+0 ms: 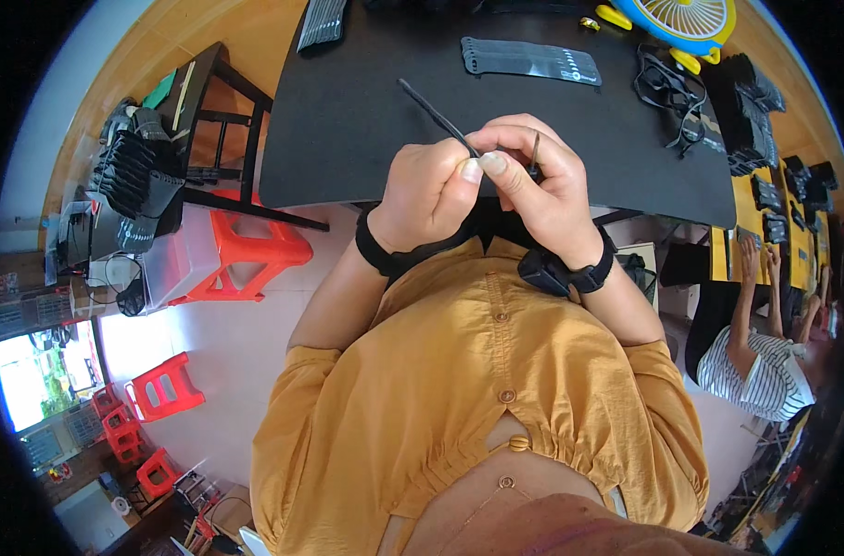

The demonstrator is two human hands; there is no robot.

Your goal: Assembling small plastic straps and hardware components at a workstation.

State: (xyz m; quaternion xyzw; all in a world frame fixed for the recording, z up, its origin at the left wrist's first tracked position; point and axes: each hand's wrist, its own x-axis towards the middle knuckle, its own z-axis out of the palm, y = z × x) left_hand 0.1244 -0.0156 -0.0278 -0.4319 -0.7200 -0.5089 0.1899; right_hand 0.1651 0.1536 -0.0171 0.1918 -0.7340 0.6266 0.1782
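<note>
Black thin strap point(436, 113), stiff-looking, pinched between thumb and forefinger of left hand point(431, 190) and fingers of right hand point(542, 181). Both hands closed on it, pressed tog. at fingertips, held up above near edge of table point(348, 139). Long free end sticks out up-left from left-hand fingertips, over the black table top. A second short dark end pokes up just behind right-hand forefinger; can't tell if same strap bent round or a separate piece. Joint itself hidden by fingers.

Dark bands on both wrists; chunky black unit on the right one.

Beyond hands, farther across table: flat row of black strips point(531, 60) laid side by side, well apart from hands. Another bundle of the same kind point(322, 20) beyond left hand, at far table edge. Beyond right hand: tangle of black loops point(667, 93), then stacked black pieces point(751, 111) toward table's right end. Small blue-yellow fan point(677, 17) at far edge.

Progress, judged only: one strap in hand, being worked at one end, not yet laid down. Loop tangle beyond right hand prob. the finished sort, flat rows prob. stock not yet handled, so a fair no. left. Not certain either way.

Right of right hand, past table end: another person in striped top point(751, 371), own hands at a yellow-topped bench. Left of left hand, below table level: red plastic stool point(250, 255).
</note>
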